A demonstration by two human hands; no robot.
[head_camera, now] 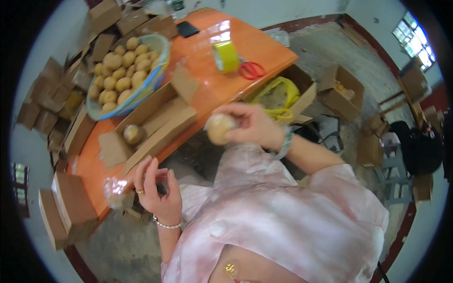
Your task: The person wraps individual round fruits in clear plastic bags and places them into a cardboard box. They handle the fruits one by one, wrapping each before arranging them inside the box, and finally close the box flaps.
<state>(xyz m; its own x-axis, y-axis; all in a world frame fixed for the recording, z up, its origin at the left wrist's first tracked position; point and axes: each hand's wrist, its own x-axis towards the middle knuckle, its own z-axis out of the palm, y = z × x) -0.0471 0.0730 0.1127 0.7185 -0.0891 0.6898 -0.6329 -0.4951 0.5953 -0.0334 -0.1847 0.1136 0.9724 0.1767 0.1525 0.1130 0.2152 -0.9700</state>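
Observation:
My right hand (256, 123) grips a round yellow-tan fruit or tuber (219, 129) above my lap; clear film seems to cover it. Near the table's front edge, my left hand (159, 192) is raised with its fingers apart and nothing in it. Just beyond it lies a long, narrow open cardboard box (166, 132), flaps spread. One similar film-wrapped round piece (133, 134) sits at that box's near-left end. Behind the box, a basin lined with blue and yellow plastic (161, 76) holds a heap of the same round produce (124, 72).
The orange table (193, 53) also carries yellow tape (226, 56), red-handled scissors (252, 70) and a dark flat object (187, 29). Cardboard boxes (53, 88) pile up at left; closed cartons (70, 205) stand nearer. A yellow bag (279, 93) lines a box beside the table.

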